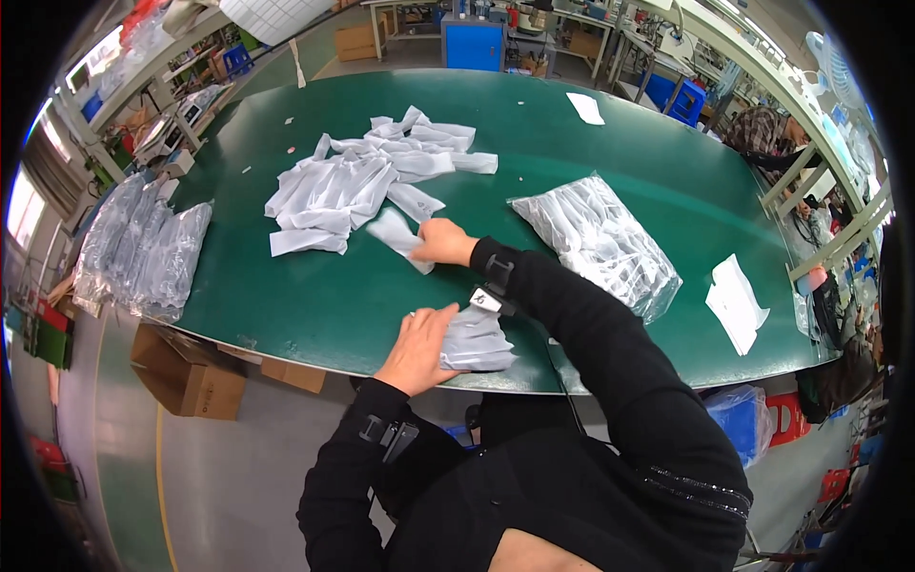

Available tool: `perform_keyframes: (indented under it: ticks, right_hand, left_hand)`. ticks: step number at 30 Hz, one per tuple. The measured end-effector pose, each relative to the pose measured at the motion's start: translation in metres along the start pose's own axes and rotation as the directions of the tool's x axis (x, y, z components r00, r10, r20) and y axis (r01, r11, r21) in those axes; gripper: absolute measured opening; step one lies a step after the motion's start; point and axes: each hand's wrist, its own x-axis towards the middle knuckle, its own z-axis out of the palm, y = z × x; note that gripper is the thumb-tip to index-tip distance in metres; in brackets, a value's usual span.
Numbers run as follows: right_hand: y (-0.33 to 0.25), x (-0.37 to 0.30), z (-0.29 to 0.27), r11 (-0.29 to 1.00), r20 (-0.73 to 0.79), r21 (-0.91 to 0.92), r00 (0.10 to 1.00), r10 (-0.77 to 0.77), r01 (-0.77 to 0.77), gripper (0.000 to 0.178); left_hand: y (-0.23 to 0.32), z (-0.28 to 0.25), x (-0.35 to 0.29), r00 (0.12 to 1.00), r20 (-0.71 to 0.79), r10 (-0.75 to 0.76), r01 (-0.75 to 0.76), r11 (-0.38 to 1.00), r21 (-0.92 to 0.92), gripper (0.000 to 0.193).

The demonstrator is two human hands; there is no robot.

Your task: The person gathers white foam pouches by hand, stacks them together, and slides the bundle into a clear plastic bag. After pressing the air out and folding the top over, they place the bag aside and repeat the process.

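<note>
My right hand (444,243) pinches the near end of a flat white paper-like packet (393,232), which lies at the edge of a loose pile. That pile of similar white packets (334,186) spreads over the left-centre of the green table. Close to the table's front edge, my left hand (416,348) is closed around the left side of a small stack of white packets (477,341). Its fingers and thumb press the stack's edge; part of the stack's far end is hidden by my right wrist's strap.
A clear bag full of white packets (600,238) lies right of my arm on the green table (257,296). More filled clear bags (143,248) sit at the left edge. White sheets (735,303) lie at right. A cardboard box (191,377) stands on the floor below.
</note>
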Motion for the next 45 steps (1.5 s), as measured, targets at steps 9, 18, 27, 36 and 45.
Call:
perform_keyframes:
  ticks: [9,18,27,36,45]
  right_hand:
    - [0.0,-0.09,-0.022,0.942,0.234,0.276,0.938,-0.257,0.19,0.053]
    - [-0.029,-0.166,-0.014,0.891,-0.127,-0.009,0.883,-0.451,0.454,0.08]
    - [-0.029,-0.147,0.005,0.869,-0.195,-0.011,0.851,-0.487,0.495,0.076]
    - [-0.027,-0.162,0.005,0.864,-0.146,0.052,0.86,-0.489,0.5,0.065]
    - [-0.022,-0.212,-0.012,0.941,-0.161,0.14,0.945,-0.284,0.307,0.068]
  left_hand:
    - [-0.009,-0.025,0.001,0.998,-0.062,0.011,0.006,0.965,0.263,0.085]
    - [-0.027,-0.006,0.0,0.994,-0.112,0.001,0.005,0.999,0.05,0.094]
    - [-0.027,0.005,-0.012,0.981,-0.174,-0.088,0.104,0.991,0.086,0.097]
    - [-0.019,0.0,-0.015,0.991,-0.069,-0.113,0.123,0.981,0.15,0.086]
    - [0.002,0.002,0.011,0.998,-0.031,0.051,-0.052,0.999,-0.005,0.085]
